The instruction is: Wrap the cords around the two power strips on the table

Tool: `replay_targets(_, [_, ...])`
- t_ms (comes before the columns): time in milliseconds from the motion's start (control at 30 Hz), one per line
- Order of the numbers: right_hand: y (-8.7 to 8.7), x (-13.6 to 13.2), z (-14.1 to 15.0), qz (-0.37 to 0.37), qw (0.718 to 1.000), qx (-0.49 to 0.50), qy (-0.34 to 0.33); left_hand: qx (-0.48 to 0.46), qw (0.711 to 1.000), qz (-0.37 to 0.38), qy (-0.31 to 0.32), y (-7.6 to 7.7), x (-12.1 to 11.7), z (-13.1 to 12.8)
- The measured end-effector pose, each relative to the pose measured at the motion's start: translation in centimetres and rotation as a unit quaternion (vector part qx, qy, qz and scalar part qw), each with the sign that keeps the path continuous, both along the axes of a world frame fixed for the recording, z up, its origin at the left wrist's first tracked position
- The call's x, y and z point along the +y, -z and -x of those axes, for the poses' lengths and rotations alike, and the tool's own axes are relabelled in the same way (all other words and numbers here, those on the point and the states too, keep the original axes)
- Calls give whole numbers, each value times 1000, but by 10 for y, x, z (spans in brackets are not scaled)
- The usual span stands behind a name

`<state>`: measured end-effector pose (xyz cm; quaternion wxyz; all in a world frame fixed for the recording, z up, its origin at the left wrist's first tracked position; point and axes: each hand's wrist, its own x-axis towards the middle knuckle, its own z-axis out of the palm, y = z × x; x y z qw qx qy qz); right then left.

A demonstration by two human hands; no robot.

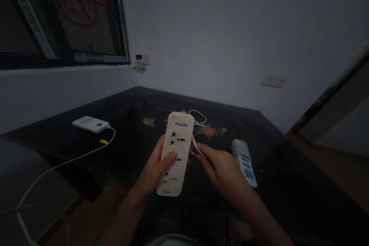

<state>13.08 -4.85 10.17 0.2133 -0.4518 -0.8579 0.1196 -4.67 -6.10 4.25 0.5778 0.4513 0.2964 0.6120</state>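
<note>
A white power strip [179,146] marked PHILIPS stands tilted above the dark table, its socket face toward me. My left hand [158,165] grips it from the left side, thumb lying across the middle sockets. To its right, my right hand [217,161] pinches a white cable [196,144] between thumb and fingers, close by the strip's edge. Behind the strip's top end, part of the cable makes a loose loop [198,115]. The fingers behind the strip are mostly hidden.
On the right of the table [127,103] lies a second power strip [246,169] with blue sockets and its cord wound round one end. A white device [90,124] with a trailing cable sits at left. Wall sockets [273,81] are beyond, beside a window [86,19].
</note>
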Motion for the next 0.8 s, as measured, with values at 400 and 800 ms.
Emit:
replay_targets(400, [41, 11, 10, 249, 933, 241, -99, 273, 893, -121, -337, 3, 32, 17])
replay_targets(800, [26, 8, 0, -12, 997, 71, -36, 411, 848, -109, -316, 5, 46, 42])
